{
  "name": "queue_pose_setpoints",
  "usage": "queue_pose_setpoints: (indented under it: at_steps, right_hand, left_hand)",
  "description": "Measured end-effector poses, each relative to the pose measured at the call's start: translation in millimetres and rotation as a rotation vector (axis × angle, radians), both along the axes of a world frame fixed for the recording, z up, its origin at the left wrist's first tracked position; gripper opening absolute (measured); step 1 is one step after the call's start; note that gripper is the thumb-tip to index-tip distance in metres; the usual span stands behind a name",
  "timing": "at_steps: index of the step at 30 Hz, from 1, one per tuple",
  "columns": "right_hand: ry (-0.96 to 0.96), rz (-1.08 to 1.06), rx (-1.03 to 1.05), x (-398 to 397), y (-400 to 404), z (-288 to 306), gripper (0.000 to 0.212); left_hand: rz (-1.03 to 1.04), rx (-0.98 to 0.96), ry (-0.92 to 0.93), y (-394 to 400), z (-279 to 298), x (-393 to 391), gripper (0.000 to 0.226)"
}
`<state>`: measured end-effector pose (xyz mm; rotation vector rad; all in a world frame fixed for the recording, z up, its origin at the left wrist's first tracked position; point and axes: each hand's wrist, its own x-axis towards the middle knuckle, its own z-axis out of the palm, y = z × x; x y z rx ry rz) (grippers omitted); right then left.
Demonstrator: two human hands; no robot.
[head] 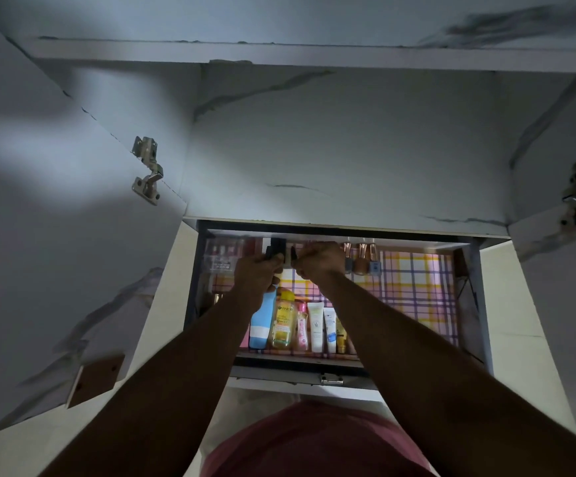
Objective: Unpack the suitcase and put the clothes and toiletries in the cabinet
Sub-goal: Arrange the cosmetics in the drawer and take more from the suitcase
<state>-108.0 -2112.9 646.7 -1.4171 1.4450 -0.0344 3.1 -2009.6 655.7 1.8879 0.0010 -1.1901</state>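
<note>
Drawer (417, 287) below me: my left grip (257, 275) pinches a dark item (274, 251), right grip (317, 261) curled just beside it, contents unclear; toiletry bottles (300, 327) lie nearer me.

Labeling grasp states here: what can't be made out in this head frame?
- Dark item at left hand: fingers cover it; dim.
- Right hand: contents hidden by curled fingers.
- Blue bottle: left forearm covers its edge.
- Clear pack: contents blurred, shadowed.
- Suitcase: out of frame.
</note>
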Motion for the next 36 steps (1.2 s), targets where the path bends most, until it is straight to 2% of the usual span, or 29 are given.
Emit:
queue_pose_setpoints:
  at_steps: [4,7,12,13,15,17,18,24,27,30,33,36]
  right_hand:
    - [0.171,0.039,-0.135,22,3,-11,0.006]
    - [0.141,0.020,-0.102,33,3,-18,0.010]
    - [0.109,0.034,-0.076,24,-1,-16,0.009]
    - [0.093,0.028,-0.052,17,-4,-17,0.013]
    - [-0.057,-0.075,0.100,3,-7,-5,0.020]
    - [-0.258,-0.178,0.227,-19,-9,11,0.019]
    - [-0.309,-0.159,0.264,-31,-10,18,0.020]
    - [-0.355,-0.151,0.362,-89,-14,26,0.033]
    - [-0.373,-0.320,0.347,-112,-21,23,0.034]
    - [-0.260,-0.533,0.226,-137,-35,3,0.026]
    - [0.022,-0.477,0.029,-160,-52,-16,0.024]
    - [0.111,-0.434,-0.027,-172,-67,-31,0.025]
  left_hand:
    - [0.040,0.011,0.069,7,2,10,0.018]
    - [0.022,-0.044,0.106,16,5,16,0.007]
    - [0.019,-0.151,0.173,21,5,14,0.021]
    - [0.017,-0.157,0.178,19,4,11,0.024]
    - [0.006,-0.172,0.181,14,4,3,0.029]
    - [-0.029,-0.172,0.170,5,8,-9,0.026]
    - [-0.065,-0.162,0.141,0,10,-17,0.022]
    - [-0.137,-0.089,0.097,-31,12,-64,0.021]
    - [-0.164,-0.094,0.086,-45,14,-82,0.021]
    - [-0.239,-0.044,0.047,-58,10,-95,0.021]
    - [-0.371,0.015,-0.080,-67,5,-106,0.025]
    - [-0.485,0.032,-0.179,-73,4,-114,0.023]
